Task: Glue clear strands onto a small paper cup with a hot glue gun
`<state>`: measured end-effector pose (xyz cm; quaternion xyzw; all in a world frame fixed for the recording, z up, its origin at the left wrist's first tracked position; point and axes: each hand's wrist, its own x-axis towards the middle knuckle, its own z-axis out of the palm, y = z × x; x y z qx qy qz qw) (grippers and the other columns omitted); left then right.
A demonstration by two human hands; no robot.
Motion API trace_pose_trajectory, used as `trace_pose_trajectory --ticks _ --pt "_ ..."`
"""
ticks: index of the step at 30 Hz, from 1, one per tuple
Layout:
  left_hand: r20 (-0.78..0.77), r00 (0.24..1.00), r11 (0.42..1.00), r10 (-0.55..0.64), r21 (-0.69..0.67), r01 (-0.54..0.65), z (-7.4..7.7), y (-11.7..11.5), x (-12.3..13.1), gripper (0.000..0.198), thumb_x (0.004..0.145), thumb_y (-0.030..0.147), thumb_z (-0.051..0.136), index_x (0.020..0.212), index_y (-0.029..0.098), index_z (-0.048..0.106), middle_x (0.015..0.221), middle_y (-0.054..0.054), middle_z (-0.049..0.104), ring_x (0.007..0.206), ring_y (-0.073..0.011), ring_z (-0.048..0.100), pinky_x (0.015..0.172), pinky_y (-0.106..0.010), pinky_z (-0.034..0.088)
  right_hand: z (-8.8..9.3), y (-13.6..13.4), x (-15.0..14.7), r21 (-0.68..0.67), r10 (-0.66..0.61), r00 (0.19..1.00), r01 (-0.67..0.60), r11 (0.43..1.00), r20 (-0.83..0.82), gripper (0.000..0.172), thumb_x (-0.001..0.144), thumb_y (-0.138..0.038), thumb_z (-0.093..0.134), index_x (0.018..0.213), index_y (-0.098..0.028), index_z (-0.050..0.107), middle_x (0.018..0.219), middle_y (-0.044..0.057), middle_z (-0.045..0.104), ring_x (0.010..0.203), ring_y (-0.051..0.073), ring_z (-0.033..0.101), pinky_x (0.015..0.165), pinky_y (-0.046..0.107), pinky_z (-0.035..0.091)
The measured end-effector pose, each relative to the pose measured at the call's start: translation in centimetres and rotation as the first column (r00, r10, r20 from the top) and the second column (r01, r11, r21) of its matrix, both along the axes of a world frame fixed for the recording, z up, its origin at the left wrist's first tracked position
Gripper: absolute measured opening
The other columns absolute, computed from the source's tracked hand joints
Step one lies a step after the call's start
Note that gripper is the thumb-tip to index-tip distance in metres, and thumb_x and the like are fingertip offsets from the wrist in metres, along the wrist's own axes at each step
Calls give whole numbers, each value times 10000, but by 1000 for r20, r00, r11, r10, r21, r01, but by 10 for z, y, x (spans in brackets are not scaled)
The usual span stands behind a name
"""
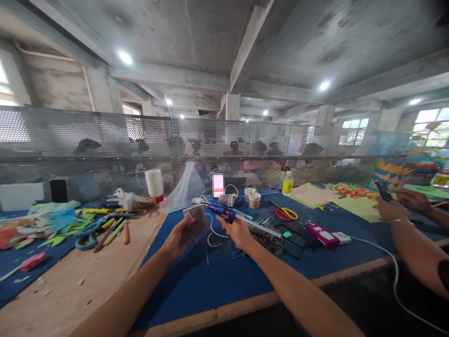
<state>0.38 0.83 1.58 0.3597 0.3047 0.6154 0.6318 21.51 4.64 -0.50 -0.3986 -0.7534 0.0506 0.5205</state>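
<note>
My left hand [180,236] is closed around a small pale cup-shaped piece [197,216], its surface seeming wrapped in cord. My right hand [236,231] grips a blue hot glue gun [220,211], with a long translucent glue stick [259,225] sticking out of its back. The gun's nozzle points left, close to the piece; I cannot tell whether they touch. Beneath my right wrist lies a heap of grey cord [266,241]. Just beyond the gun is another cord-wrapped cup [226,200], and small basket-like cups [254,200] stand farther right.
A propped phone [218,186] stands behind the gun. Red and yellow scissors [286,214], a bottle [288,183] and a magenta box [322,234] lie to the right. Teal scissors [89,234] and stacked paper cups [154,184] are left. A co-worker's hand [393,209] works at far right.
</note>
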Motion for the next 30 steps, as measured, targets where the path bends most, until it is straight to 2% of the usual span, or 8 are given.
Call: trace_pose_trajectory --ticks 2,7,9,12,15,22,30 --pt "0 999 999 34 -13 -34 2 -1 1 294 803 124 655 1079 137 755 1018 -108 801 954 -248 749 870 -339 594 3 0 1 -87 -18 999 15 996 -37 363 1005 -531 581 868 -236 741 542 -15 674 431 172 622 509 266 509" --pt "0 996 996 89 -21 -89 5 0 -1 273 789 113 669 1048 159 747 978 -75 792 891 -214 742 812 -323 603 6 2 9 -82 -208 978 208 975 8 283 961 -516 648 958 -240 708 799 35 775 741 235 742 654 280 507" --pt "-2 995 995 100 -1 -100 2 2 -3 238 798 120 685 1027 151 744 972 -68 786 880 -201 735 818 -319 603 5 3 12 -156 -218 971 231 960 98 235 963 -440 656 1080 -237 679 893 42 787 826 239 752 706 282 505" --pt "-8 994 994 111 23 -111 -4 6 -8 167 803 132 722 968 151 740 911 -43 773 835 -176 718 807 -300 598 1 4 13 -207 -216 935 279 938 281 354 937 -281 659 1270 -181 591 1151 118 759 1063 268 726 880 333 501" --pt "-12 995 994 100 50 -99 -6 8 -9 154 792 143 747 945 155 737 858 -32 760 818 -173 711 788 -286 589 -3 5 11 -251 -203 886 327 911 417 413 919 -216 618 1318 -137 546 1308 175 683 1227 305 650 998 409 460" --pt "-69 997 993 36 111 -28 -2 1 -3 287 778 195 797 1057 169 734 999 -54 784 898 -189 719 832 -311 571 -11 6 8 -322 -111 816 344 882 568 404 882 -220 592 1277 -139 567 1327 178 644 1252 338 598 1011 461 433" --pt "-97 995 994 26 104 -16 0 -4 6 369 739 190 847 1080 150 711 987 -87 777 891 -217 736 811 -321 555 -11 3 7 -338 -79 779 358 870 623 382 911 -209 543 1285 -163 606 1334 185 637 1271 360 577 1023 518 419"
